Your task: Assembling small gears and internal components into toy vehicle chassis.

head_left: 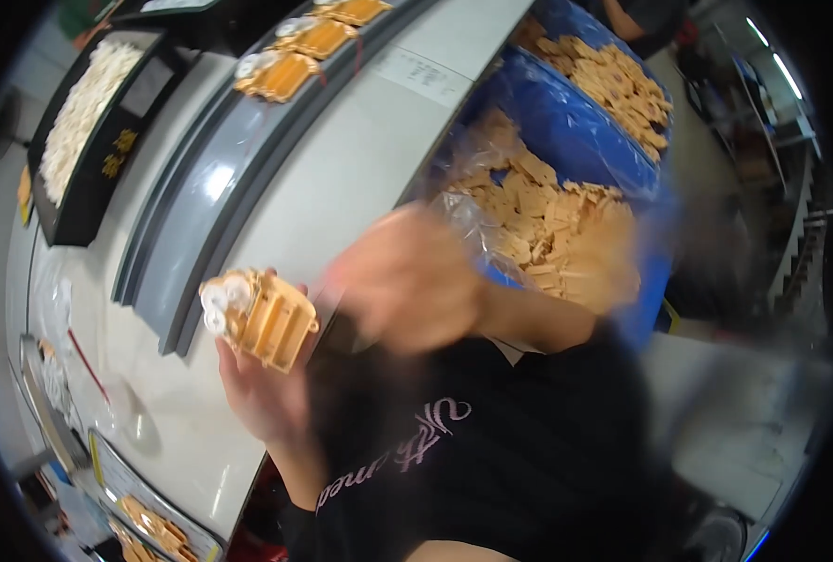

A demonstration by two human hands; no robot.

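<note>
An orange plastic housing [279,326] with open compartments rests in my left hand [268,398], whose fingers curl around it from below and behind. Several white gears [227,302] sit on the housing's left end. Just to the right of it is my right hand [407,281], smeared by motion, its fingers too blurred to read. Whether that hand holds anything cannot be seen. A gap shows between it and the housing.
A grey curved rail [212,178] crosses the white table, with several similar orange housings [281,77] at its far end. A black bin [89,122] of small white parts stands at left. Blue lined bins [566,122] hold flat orange parts. A tray [117,468] lies near left.
</note>
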